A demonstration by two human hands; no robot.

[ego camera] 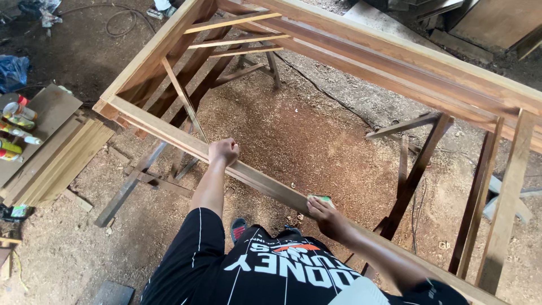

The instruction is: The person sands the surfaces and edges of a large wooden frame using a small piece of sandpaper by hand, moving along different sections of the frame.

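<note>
the right hand [326, 217] presses a green sanding block [320, 199] flat on the near rail [265, 183] of the wooden frame, fingers curled over it. the left hand [224, 151] grips the rail, fist closed. best kept flat, stroking along the grain.

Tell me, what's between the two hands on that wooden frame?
In the head view, only a bare stretch of the frame rail runs between the left hand and the right hand.
</note>
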